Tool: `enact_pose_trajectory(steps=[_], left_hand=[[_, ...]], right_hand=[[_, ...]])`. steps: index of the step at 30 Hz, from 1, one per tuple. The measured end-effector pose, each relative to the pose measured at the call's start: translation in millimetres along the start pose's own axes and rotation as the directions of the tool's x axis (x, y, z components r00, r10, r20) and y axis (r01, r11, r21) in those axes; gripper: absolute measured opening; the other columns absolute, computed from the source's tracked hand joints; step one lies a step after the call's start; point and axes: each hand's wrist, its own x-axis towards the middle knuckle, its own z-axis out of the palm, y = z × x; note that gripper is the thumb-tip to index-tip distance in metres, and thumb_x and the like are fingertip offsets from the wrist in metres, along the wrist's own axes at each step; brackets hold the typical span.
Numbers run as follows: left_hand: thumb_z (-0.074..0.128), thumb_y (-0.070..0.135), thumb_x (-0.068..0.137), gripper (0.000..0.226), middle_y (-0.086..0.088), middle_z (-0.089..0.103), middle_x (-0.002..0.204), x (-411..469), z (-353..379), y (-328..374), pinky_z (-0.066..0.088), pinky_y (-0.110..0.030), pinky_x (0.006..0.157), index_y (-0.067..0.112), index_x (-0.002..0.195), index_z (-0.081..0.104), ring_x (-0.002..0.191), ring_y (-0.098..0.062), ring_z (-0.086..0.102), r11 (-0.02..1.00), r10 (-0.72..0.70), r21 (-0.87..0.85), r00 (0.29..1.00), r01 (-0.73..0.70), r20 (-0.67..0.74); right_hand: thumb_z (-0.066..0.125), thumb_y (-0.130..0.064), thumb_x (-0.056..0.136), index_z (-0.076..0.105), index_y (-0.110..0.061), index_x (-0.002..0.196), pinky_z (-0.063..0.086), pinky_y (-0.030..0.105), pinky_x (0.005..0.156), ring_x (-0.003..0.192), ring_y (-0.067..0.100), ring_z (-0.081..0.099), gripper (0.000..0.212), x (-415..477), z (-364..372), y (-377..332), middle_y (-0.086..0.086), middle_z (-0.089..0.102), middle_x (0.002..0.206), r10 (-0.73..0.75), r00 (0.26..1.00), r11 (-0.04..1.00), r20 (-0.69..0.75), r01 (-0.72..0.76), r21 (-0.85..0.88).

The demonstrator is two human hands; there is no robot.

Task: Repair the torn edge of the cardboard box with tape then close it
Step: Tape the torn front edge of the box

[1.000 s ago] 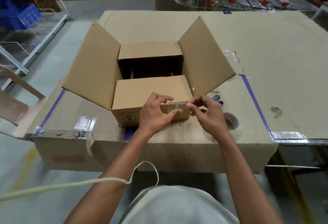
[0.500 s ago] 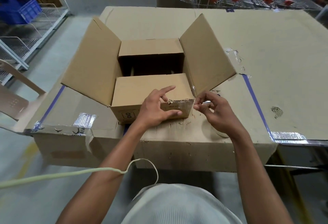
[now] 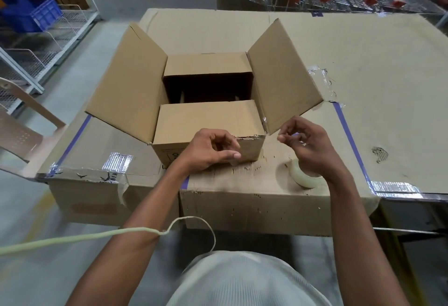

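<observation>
Four flaps of the cardboard box (image 3: 206, 121) show on the desk (image 3: 363, 63): both side flaps stand open and the two end flaps lie folded in, so I judge closing not yet begun. The torn edge (image 3: 249, 137) at the near right corner looks ragged; whether clear tape covers it I cannot tell. My left hand (image 3: 211, 151) rests on the front wall, fingers curled, thumb pressed flat. My right hand (image 3: 305, 145) hovers just beside the corner, fingertips pinched together, perhaps on clear tape. The tape roll (image 3: 304, 176) lies beneath it.
</observation>
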Motion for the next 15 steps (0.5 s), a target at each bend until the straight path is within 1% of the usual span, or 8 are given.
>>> enact_pose_trajectory(steps=[2, 3, 5, 6, 8, 9, 12, 15], left_hand=[[0.089, 0.013, 0.079, 0.021, 0.001, 0.077, 0.091, -1.7, -3.9, -0.9, 0.056, -0.02, 0.074, 0.015, 0.097, 0.079, 0.081, -0.009, 0.071, 0.999, -0.017, 0.027, 0.998, 0.018, -0.052], [0.089, 0.015, 0.079, 0.022, 0.003, 0.078, 0.09, -1.7, -5.8, -1.8, 0.055, -0.02, 0.074, 0.019, 0.099, 0.08, 0.082, -0.008, 0.071, 0.998, -0.031, 0.06, 0.996, 0.036, -0.081], [0.089, 0.022, 0.079, 0.019, 0.012, 0.078, 0.085, -0.1, -9.8, -4.2, 0.05, -0.015, 0.07, 0.025, 0.097, 0.082, 0.076, 0.002, 0.068, 0.986, -0.056, 0.145, 0.986, 0.079, -0.157], [0.089, 0.024, 0.08, 0.015, 0.015, 0.077, 0.082, 0.8, -11.4, -5.2, 0.047, -0.013, 0.067, 0.025, 0.094, 0.083, 0.07, 0.005, 0.064, 0.981, -0.063, 0.168, 0.978, 0.097, -0.199], [0.089, 0.028, 0.08, 0.012, 0.015, 0.078, 0.082, 1.7, -13.9, -7.0, 0.046, -0.009, 0.063, 0.025, 0.09, 0.084, 0.065, 0.005, 0.061, 0.978, -0.073, 0.172, 0.961, 0.122, -0.266], [0.089, 0.029, 0.08, 0.012, 0.014, 0.078, 0.084, 1.5, -14.6, -7.7, 0.047, -0.009, 0.062, 0.025, 0.09, 0.084, 0.068, 0.003, 0.063, 0.976, -0.079, 0.173, 0.953, 0.134, -0.293], [0.091, 0.026, 0.077, 0.021, 0.009, 0.079, 0.083, 1.1, -13.7, -11.1, 0.049, -0.007, 0.066, 0.022, 0.095, 0.083, 0.077, 0.0, 0.071, 0.973, -0.104, 0.153, 0.92, 0.173, -0.379], [0.093, 0.023, 0.074, 0.029, 0.008, 0.077, 0.076, 0.6, -9.5, -13.5, 0.048, -0.005, 0.067, 0.021, 0.1, 0.079, 0.071, 0.004, 0.069, 0.972, -0.087, 0.158, 0.893, 0.173, -0.442]], right_hand=[[0.073, -0.009, 0.093, 0.065, -0.016, 0.087, 0.051, 0.031, 0.073, 0.083, 0.018, 0.062, 0.012, 2.6, 8.7, 7.4, 0.0, 0.067, 0.085, 0.019, 0.998, 1.0, -0.057, -0.018, 0.014], [0.074, -0.011, 0.093, 0.065, -0.015, 0.087, 0.054, 0.037, 0.071, 0.082, 0.02, 0.062, 0.011, 3.5, 14.7, 11.1, 0.001, 0.067, 0.084, 0.03, 0.995, 0.999, -0.091, -0.029, 0.017], [0.076, -0.016, 0.092, 0.067, -0.016, 0.087, 0.059, 0.048, 0.073, 0.08, 0.022, 0.065, 0.011, 4.9, 27.6, 19.6, -0.004, 0.069, 0.08, 0.074, 0.982, 0.997, -0.172, -0.068, 0.036], [0.077, -0.019, 0.091, 0.068, -0.018, 0.087, 0.06, 0.05, 0.074, 0.079, 0.023, 0.067, 0.01, 5.5, 34.1, 23.7, -0.007, 0.07, 0.079, 0.104, 0.972, 0.994, -0.209, -0.093, 0.058], [0.078, -0.023, 0.091, 0.071, -0.02, 0.087, 0.061, 0.052, 0.072, 0.075, 0.022, 0.07, 0.009, 6.3, 47.0, 31.0, -0.009, 0.072, 0.077, 0.166, 0.95, 0.984, -0.263, -0.143, 0.106], [0.079, -0.024, 0.09, 0.072, -0.02, 0.087, 0.062, 0.053, 0.07, 0.071, 0.02, 0.07, 0.008, 6.0, 53.3, 33.5, -0.007, 0.073, 0.076, 0.196, 0.94, 0.978, -0.278, -0.166, 0.128], [0.081, -0.023, 0.088, 0.075, -0.024, 0.086, 0.062, 0.052, 0.067, 0.06, 0.013, 0.067, 0.006, 2.5, 70.1, 38.6, -0.004, 0.073, 0.072, 0.264, 0.906, 0.959, -0.332, -0.211, 0.187], [0.082, -0.024, 0.087, 0.074, -0.033, 0.083, 0.062, 0.052, 0.066, 0.058, 0.01, 0.066, 0.012, 0.8, 82.3, 44.4, -0.006, 0.074, 0.072, 0.298, 0.876, 0.949, -0.378, -0.231, 0.212]])
